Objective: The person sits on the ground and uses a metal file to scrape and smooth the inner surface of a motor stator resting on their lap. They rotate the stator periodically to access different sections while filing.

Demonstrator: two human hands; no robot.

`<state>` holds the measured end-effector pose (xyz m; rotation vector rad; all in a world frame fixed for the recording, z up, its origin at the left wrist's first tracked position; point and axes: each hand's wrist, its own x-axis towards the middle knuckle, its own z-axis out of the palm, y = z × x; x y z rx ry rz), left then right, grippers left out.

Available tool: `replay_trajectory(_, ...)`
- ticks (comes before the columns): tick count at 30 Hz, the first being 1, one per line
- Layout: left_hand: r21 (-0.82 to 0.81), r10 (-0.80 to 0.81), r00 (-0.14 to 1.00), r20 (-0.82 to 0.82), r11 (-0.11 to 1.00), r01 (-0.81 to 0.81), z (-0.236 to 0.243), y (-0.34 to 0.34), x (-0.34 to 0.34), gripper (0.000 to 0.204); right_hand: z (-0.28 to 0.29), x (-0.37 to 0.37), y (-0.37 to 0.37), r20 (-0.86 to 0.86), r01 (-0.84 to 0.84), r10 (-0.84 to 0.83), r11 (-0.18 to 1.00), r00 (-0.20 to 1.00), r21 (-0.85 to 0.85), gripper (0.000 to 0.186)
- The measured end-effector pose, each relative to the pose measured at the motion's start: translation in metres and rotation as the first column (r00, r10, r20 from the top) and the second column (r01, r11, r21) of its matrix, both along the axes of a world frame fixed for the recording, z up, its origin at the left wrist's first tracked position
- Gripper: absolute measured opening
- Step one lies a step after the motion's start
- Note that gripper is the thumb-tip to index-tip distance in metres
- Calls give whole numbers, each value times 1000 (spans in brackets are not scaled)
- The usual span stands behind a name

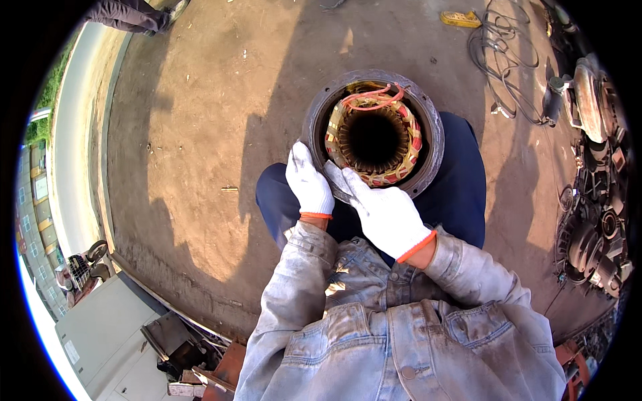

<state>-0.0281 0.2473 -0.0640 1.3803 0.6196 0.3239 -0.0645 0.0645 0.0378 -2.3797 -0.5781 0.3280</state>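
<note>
Head view: my left hand [311,186] and right hand [393,215], fingers nearly straight, unclosed, touch the motor stator [414,139] at my knees [466,160], the right partly hiding it, with cable [496,45] and metal parts [587,246] well apart to the right.

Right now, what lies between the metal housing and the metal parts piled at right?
In the head view: the person's dark-trousered right leg beside the housing, then dirt ground reaching the metal parts.
</note>
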Motion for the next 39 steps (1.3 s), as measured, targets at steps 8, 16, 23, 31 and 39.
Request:
replay_trajectory(8, -64, -45, 998, 41, 997, 48, 2, -2, 1, 47, -22, 2, 9, -25, 29, -26, 989, 999, 148, 64)
replay_trajectory(16, -12, -40, 999, -25, 999, 39, 10, -6, -2, 48, -20, 14, 41, -60, 128, -119, 976, 991, 179, 54)
replay_trajectory(23, -81, -2, 1000, 19, 997, 3, 5, -2, 0, 43, -12, 9, 28, -209, 47, -19, 990, 978, 130, 59)
replay_trajectory(31, -137, 4, 1000, 23, 991, -1, 6, -8, 1, 49, 31, 64, 5, -192, 246, -179, 872, 965, 423, 65)
replay_trajectory(39, 448, -81, 996, -46, 889, 93, -19, 3, -1, 44, 83, 80, -38, -253, 223, -101, 824, 962, 520, 60)
